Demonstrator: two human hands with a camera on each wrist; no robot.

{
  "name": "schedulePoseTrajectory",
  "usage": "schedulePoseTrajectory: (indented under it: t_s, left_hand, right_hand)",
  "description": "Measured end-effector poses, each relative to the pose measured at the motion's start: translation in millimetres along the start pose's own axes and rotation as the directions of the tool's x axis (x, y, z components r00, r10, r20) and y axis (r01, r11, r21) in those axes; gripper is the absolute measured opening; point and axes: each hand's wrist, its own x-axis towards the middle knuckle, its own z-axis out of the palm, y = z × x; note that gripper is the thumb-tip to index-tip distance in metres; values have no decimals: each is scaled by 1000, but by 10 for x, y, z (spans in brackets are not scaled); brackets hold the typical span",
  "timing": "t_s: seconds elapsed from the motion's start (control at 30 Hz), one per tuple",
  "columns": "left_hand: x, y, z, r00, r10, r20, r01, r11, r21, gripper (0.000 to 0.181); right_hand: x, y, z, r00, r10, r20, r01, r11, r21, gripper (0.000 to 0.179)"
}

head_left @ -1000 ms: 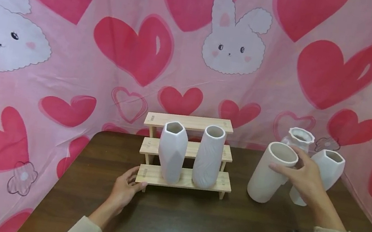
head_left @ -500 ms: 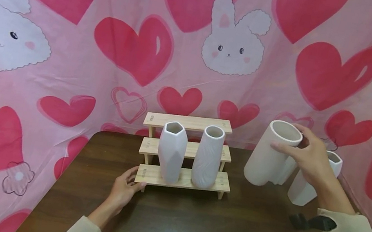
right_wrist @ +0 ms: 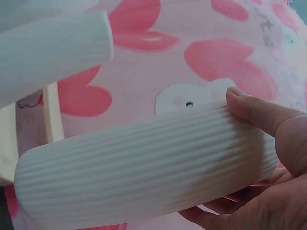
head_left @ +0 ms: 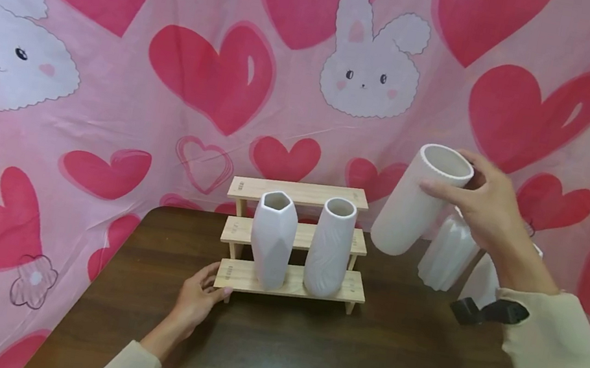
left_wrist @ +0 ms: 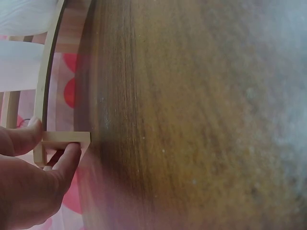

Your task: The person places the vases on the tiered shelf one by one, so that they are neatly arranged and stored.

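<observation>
My right hand (head_left: 484, 201) grips a white ribbed vase (head_left: 412, 205) near its rim, thumb on one side and fingers on the other. The vase tilts, its base toward the rack, and hangs in the air right of it. Its fine ribs show along the whole body in the right wrist view. At the left end of a three-step wooden rack (head_left: 240, 276), my left hand (head_left: 198, 298) pinches the lowest shelf's corner, thumb above and fingers beneath. On that shelf stand a faceted white vase (head_left: 273, 242) and a round white vase (head_left: 329, 249) with a carved surface.
A fluted white vase (head_left: 445, 253) and another white vase (head_left: 481, 283), partly behind my right arm, stand on the right of the dark wooden table (head_left: 287, 360). Behind the table hangs a pink cloth (head_left: 192, 93) with hearts and rabbits.
My right hand has lifted the ribbed vase off the table and carried it up and left toward the rack. The left hand has stayed at the shelf corner.
</observation>
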Motion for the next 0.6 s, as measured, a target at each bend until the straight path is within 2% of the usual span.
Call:
schedulePoseTrajectory:
  t_s: [0.33,0.6]
  left_hand:
    - [2,-6,-4,1000,-7,5,7,1000,15,61]
    - [18,4,2,1000,2,0,-2,1000,-11,60]
  right_hand:
    - [168,-334,188,999,-31,-7,31,997,73,72]
    - [294,-574,388,998,-67,-5,68,993,101,74]
